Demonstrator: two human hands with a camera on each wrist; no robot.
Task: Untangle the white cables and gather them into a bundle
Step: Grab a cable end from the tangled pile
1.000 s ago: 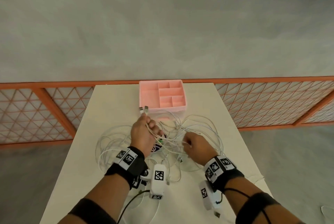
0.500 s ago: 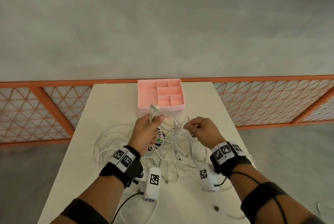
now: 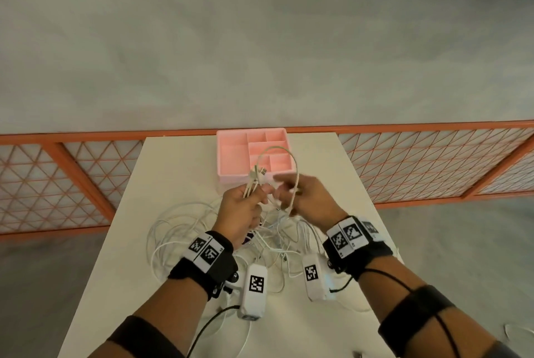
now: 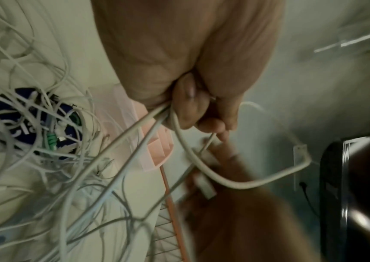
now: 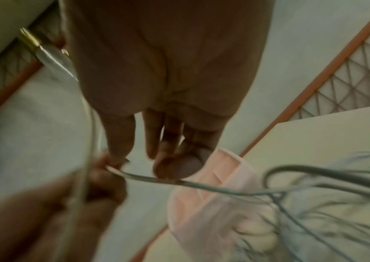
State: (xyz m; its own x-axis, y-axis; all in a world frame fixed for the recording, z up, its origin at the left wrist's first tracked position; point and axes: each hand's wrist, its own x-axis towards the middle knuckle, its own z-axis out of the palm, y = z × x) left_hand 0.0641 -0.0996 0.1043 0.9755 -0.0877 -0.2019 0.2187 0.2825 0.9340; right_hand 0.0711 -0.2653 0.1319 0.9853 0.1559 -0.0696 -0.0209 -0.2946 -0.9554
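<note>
A tangle of white cables (image 3: 185, 221) lies on the cream table (image 3: 173, 169), spread under and to the left of both hands. My left hand (image 3: 260, 195) is raised above the pile and grips several cable strands, whose plug ends (image 3: 257, 174) stick up past the fingers. The left wrist view shows the left hand (image 4: 193, 113) curled round those strands. My right hand (image 3: 284, 187) is right beside it and pinches one white cable that arches up in a loop (image 3: 277, 151). In the blurred right wrist view, the right hand (image 5: 157, 163) has its thumb on that cable (image 5: 213, 187).
A pink compartment tray (image 3: 231, 155) stands at the table's far edge, just beyond the hands. A dark round object (image 4: 22, 124) lies under the cables. An orange lattice fence (image 3: 86, 184) runs behind and beside the table. Grey floor surrounds it.
Both hands have lifted off the pile and moved away from me. The right hand has swung left to meet the left hand, bringing a cable loop with it.
</note>
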